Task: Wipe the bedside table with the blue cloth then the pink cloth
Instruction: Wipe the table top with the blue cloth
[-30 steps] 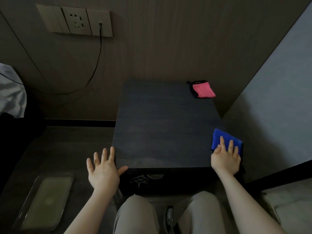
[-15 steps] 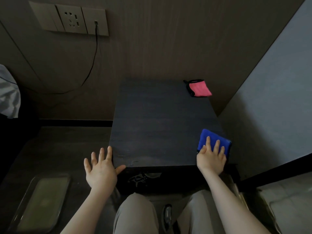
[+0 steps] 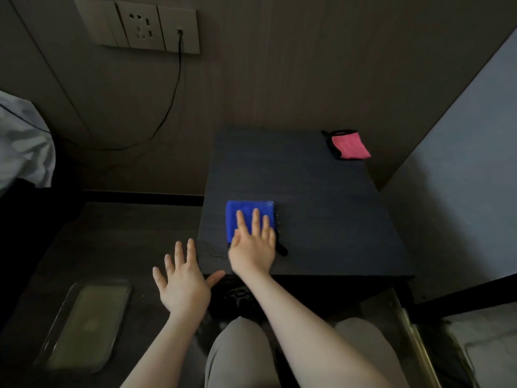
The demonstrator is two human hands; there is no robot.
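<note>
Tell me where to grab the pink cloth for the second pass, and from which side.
Pinch the pink cloth at its near edge, coming from above and the front. It lies folded flat at the far right corner of the bedside table, close to the walls, so the back and right look cramped. The black loop at its left end is likely too small to hold.

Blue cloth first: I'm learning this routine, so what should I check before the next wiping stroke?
1. Blue cloth flat on the bedside table: ok.
2. Right hand pressing it with straight fingers: ok.
3. Left hand out of the stroke's way, at the table's near left corner: ok.
4. Pink cloth parked at the far right corner, apart from the blue one: ok.
5. Whole top already wiped: cannot tell.
6. Cable hangs off the table: ok.
</note>
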